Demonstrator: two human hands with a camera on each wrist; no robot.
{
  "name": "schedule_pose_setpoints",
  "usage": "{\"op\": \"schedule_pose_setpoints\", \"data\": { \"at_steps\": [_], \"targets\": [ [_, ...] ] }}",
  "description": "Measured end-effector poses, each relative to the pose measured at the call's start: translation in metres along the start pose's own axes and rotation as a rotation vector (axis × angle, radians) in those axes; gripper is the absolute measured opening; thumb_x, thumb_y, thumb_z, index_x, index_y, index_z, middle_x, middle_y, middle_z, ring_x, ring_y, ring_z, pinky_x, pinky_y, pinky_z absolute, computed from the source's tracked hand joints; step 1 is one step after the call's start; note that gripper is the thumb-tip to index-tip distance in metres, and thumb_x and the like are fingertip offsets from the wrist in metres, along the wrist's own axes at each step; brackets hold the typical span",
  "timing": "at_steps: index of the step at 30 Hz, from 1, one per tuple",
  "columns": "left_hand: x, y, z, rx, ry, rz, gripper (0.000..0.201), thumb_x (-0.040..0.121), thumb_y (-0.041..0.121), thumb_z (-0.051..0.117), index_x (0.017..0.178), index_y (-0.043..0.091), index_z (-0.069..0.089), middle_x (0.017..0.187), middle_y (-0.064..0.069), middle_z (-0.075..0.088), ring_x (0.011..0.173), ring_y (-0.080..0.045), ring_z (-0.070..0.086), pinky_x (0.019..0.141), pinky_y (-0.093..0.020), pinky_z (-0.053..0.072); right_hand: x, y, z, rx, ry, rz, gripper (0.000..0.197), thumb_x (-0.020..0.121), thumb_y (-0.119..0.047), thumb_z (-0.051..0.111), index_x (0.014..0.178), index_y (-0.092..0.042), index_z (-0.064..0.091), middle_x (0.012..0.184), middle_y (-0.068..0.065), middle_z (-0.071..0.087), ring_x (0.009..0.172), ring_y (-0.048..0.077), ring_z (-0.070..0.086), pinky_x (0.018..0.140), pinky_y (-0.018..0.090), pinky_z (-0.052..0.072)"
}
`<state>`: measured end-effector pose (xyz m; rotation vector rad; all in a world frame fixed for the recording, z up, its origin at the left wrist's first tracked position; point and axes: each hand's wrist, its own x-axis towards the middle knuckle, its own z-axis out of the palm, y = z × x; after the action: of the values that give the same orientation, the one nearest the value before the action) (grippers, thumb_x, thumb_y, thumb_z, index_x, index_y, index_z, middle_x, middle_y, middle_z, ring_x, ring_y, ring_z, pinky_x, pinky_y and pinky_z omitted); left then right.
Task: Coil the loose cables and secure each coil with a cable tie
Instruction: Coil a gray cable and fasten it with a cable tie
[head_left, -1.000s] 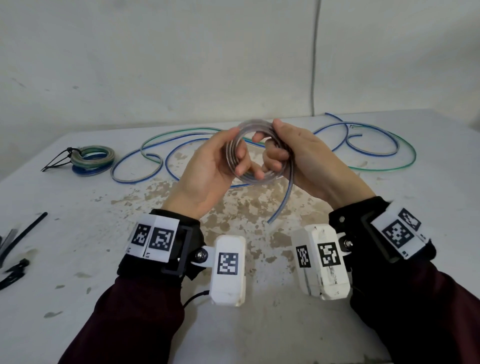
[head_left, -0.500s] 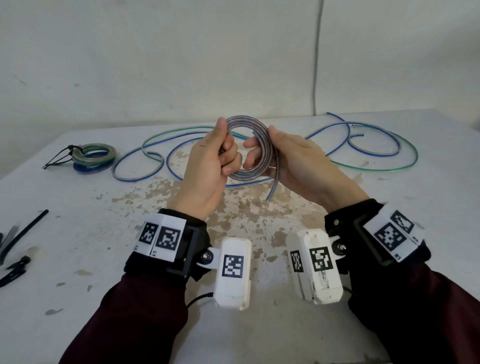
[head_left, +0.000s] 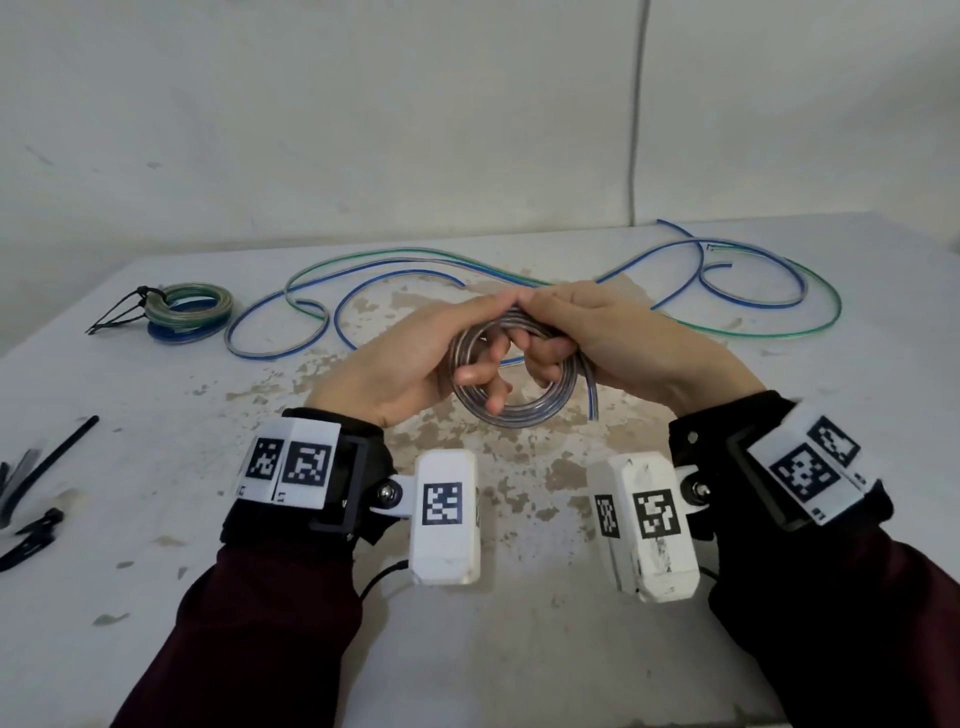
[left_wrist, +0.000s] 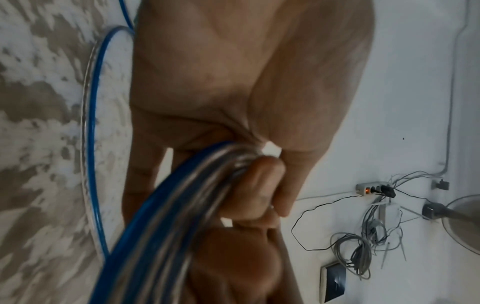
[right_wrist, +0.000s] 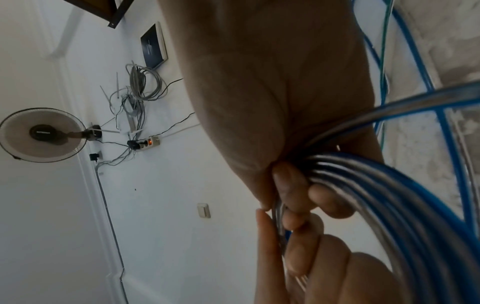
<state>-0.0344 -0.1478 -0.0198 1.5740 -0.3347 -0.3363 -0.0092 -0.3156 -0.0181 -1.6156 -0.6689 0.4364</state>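
We hold the coil (head_left: 511, 402) above the table (head_left: 156, 597) at centre, our left hand (head_left: 395, 364) gripping its far left side and our right hand (head_left: 613, 343) clasping its far right side, while loose cables (head_left: 753, 306) lie beyond.

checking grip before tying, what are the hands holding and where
Both the left hand and right hand grip the coiled cable at its top, far side.
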Motion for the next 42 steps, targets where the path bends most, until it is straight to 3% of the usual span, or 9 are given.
{"op": "schedule_pose_setpoints", "data": {
  "at_steps": [6, 12, 17, 21, 26, 31, 36, 38, 42],
  "targets": [
    [0.003, -0.001, 0.001, 0.05, 0.096, 0.073, 0.043, 0.1, 0.031, 0.038, 0.064, 0.009, 0.043, 0.045, 0.008, 0.024, 0.041, -0.009, 0.018, 0.043, -0.018, 0.018, 0.004, -0.002, 0.006, 0.102, 0.122, 0.106, 0.043, 0.102, -0.023, 0.03, 0.073, -0.006, 0.056, 0.049, 0.001, 0.039, 0.052, 0.017, 0.042, 0.059, 0.028, 0.042],
    [0.006, -0.003, 0.001, 0.011, 0.143, 0.103, 0.044, 0.1, 0.033, 0.039, 0.062, 0.012, 0.037, 0.043, 0.007, 0.026, 0.039, -0.009, 0.017, 0.041, -0.018, 0.016, 0.005, -0.008, 0.012, 0.213, 0.222, 0.119, 0.046, 0.1, -0.018, 0.03, 0.068, -0.003, 0.061, 0.051, 0.005, 0.046, 0.051, 0.019, 0.048, 0.059, 0.03, 0.054],
    [0.004, 0.001, -0.005, -0.135, 0.149, 0.128, 0.046, 0.101, 0.034, 0.035, 0.06, 0.014, 0.037, 0.045, 0.006, 0.019, 0.04, -0.009, 0.017, 0.041, -0.018, 0.017, 0.004, -0.011, 0.012, 0.244, 0.318, 0.05, 0.028, 0.097, -0.011, 0.032, 0.08, -0.002, 0.052, 0.054, 0.009, 0.051, 0.051, 0.02, 0.051, 0.058, 0.031, 0.053],
    [0.006, 0.001, -0.003, -0.262, 0.24, 0.183, 0.047, 0.102, 0.036, 0.035, 0.059, 0.016, 0.037, 0.044, 0.007, 0.021, 0.04, -0.008, 0.017, 0.041, -0.018, 0.017, 0.003, -0.005, 0.008, 0.203, 0.241, -0.032, 0.037, 0.104, -0.023, 0.029, 0.095, -0.001, 0.057, 0.071, 0.012, 0.065, 0.067, 0.019, 0.061, 0.069, 0.027, 0.053],
    [0.008, 0.001, 0.003, -0.452, 0.333, 0.261, 0.047, 0.102, 0.038, 0.032, 0.061, 0.016, 0.036, 0.042, 0.007, 0.023, 0.037, -0.008, 0.018, 0.045, -0.019, 0.021, 0.003, -0.004, 0.008, 0.386, 0.175, -0.016, 0.042, 0.104, -0.026, 0.028, 0.107, -0.001, 0.062, 0.08, 0.014, 0.07, 0.08, 0.022, 0.068, 0.084, 0.035, 0.057],
    [0.01, -0.002, 0.0, -0.522, 0.358, 0.308, 0.047, 0.102, 0.038, 0.031, 0.062, 0.015, 0.038, 0.043, 0.006, 0.024, 0.037, -0.009, 0.021, 0.057, -0.027, 0.019, 0.004, -0.004, 0.011, 0.436, 0.16, -0.016, 0.042, 0.104, -0.025, 0.028, 0.104, -0.003, 0.063, 0.077, 0.008, 0.07, 0.084, 0.02, 0.066, 0.087, 0.033, 0.054],
    [0.006, 0.002, -0.003, -0.407, 0.235, 0.184, 0.054, 0.1, 0.033, 0.029, 0.054, 0.013, 0.048, 0.042, 0.0, 0.032, 0.041, -0.02, 0.042, 0.054, -0.027, 0.04, 0.007, -0.001, 0.007, 0.352, 0.253, -0.06, 0.038, 0.105, -0.023, 0.027, 0.081, -0.007, 0.052, 0.051, -0.003, 0.046, 0.062, 0.016, 0.052, 0.083, 0.032, 0.044],
    [0.004, 0.004, -0.005, -0.271, 0.177, 0.082, 0.051, 0.097, 0.039, 0.032, 0.059, 0.011, 0.051, 0.041, 0.0, 0.034, 0.041, -0.022, 0.045, 0.059, -0.032, 0.039, 0.006, 0.001, 0.004, 0.23, 0.229, -0.036, 0.037, 0.104, -0.025, 0.029, 0.079, -0.008, 0.05, 0.05, -0.006, 0.042, 0.059, 0.015, 0.049, 0.084, 0.036, 0.039],
    [0.004, 0.0, -0.008, -0.153, 0.143, -0.006, 0.045, 0.099, 0.039, 0.038, 0.062, 0.012, 0.041, 0.042, 0.005, 0.024, 0.037, -0.014, 0.03, 0.049, -0.025, 0.027, 0.007, 0.004, 0.009, 0.156, 0.206, 0.032, 0.036, 0.104, -0.024, 0.031, 0.08, -0.008, 0.052, 0.051, -0.004, 0.038, 0.056, 0.015, 0.044, 0.074, 0.032, 0.042]
  ]
}}
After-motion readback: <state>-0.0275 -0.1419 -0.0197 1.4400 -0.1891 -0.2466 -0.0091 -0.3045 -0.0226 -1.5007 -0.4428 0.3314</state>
